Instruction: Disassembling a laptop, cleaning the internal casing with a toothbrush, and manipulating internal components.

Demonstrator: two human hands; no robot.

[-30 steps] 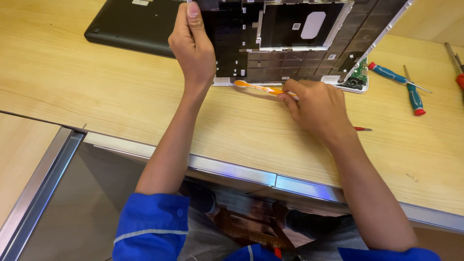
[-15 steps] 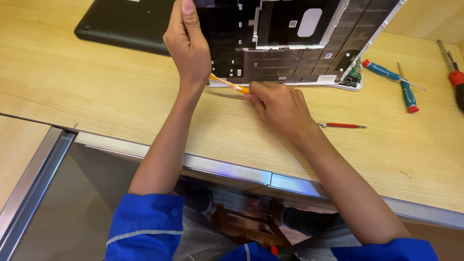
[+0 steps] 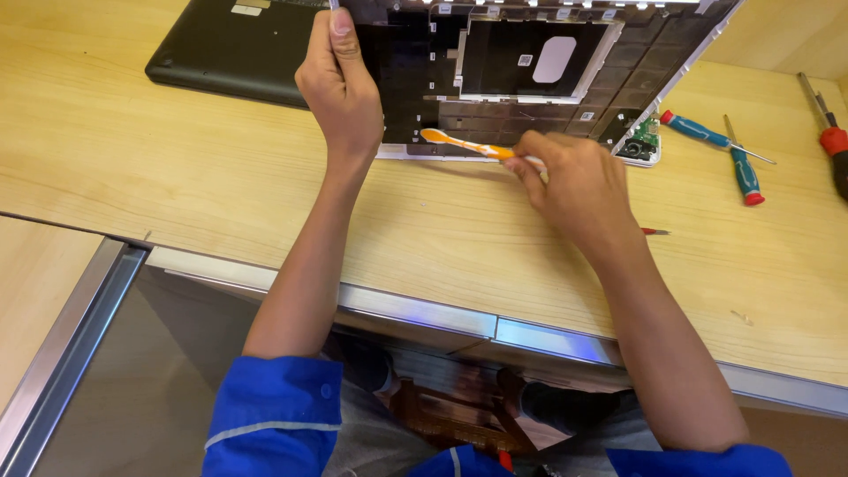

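Across the top centre of the frame, on the pale wooden bench (image 3: 177, 185), my left hand (image 3: 340, 88) grips the laptop panel (image 3: 530, 79) upright, while my right hand (image 3: 574, 185) pinches an orange brush (image 3: 464, 144) against its lower edge; screwdrivers (image 3: 720, 146) lie upper right

Light wooden surface (image 3: 177, 177) carried black laptop base (image 3: 234, 49) far left, upturned keyboard panel (image 3: 530, 79) centre, two blue-handled screwdrivers (image 3: 720, 146) right, red-handled screwdriver (image 3: 826, 119) at far right edge.
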